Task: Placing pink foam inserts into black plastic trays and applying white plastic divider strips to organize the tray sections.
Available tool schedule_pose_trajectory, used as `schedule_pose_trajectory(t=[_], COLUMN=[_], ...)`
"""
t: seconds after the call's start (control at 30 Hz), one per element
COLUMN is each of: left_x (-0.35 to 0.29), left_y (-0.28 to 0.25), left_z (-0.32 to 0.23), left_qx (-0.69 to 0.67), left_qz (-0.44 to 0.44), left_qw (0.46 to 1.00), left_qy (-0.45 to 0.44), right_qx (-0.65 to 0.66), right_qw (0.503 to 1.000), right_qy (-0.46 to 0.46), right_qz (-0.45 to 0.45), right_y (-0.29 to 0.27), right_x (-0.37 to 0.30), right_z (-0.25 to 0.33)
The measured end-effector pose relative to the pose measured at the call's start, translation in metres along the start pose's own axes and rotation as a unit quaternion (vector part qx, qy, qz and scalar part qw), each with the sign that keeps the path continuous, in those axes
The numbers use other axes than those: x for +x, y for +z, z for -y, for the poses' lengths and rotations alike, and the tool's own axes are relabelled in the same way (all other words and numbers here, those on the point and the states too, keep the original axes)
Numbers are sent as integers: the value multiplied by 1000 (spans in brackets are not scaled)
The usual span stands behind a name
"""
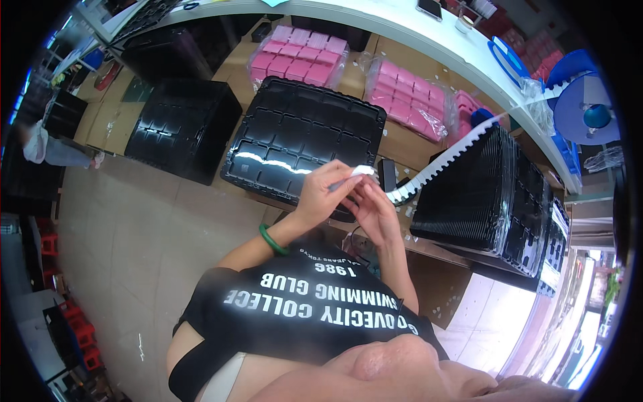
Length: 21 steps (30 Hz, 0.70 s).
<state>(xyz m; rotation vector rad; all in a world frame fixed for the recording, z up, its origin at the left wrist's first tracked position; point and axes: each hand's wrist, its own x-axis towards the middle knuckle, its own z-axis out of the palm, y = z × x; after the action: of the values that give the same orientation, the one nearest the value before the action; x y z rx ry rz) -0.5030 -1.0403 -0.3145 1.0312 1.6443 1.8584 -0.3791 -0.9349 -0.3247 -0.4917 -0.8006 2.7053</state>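
My left hand [323, 191], with a green bangle on its wrist, is closed in a pinch on a small white piece [362, 171]. Close beside it, nearly touching, my right hand [376, 213] has its fingers curled at the end of a white notched strip [442, 163]. That strip runs up to the right toward a blue reel [589, 110]. Both hands are over the near edge of a stack of black plastic trays [305, 137]. How the strip's end passes between the fingers is hidden.
Bagged pink boxes [298, 57] and more pink boxes [408, 100] lie behind the trays. A tall stack of black trays [462, 194] stands at right, another black stack [184, 130] at left. A white shelf [321, 15] crosses the back. Another person [50, 147] is at far left.
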Motion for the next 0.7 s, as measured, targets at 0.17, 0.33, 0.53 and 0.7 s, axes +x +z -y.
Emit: schedule_pose_trajectory(t=[0.17,0.33,0.53,0.7], left_x=[-24,-32,-23,-21], left_y=[10,15,16,12], left_z=[4,7,19,44], left_qx=[240,344,408,401], left_qz=[22,43,68,67], left_qw=[952,893,852,905], left_qy=[191,287,321,125], right_qx=[-32,-111,-213,-361], right_qw=[996,978,932,831], right_qy=[-59,-102,-130,-269], right_qz=[-52,-147,-262,-328], right_y=[-17,-26,-29,-30], right_x=[-30,-40,-46,-39], right_z=[-14,-18,-21,-2])
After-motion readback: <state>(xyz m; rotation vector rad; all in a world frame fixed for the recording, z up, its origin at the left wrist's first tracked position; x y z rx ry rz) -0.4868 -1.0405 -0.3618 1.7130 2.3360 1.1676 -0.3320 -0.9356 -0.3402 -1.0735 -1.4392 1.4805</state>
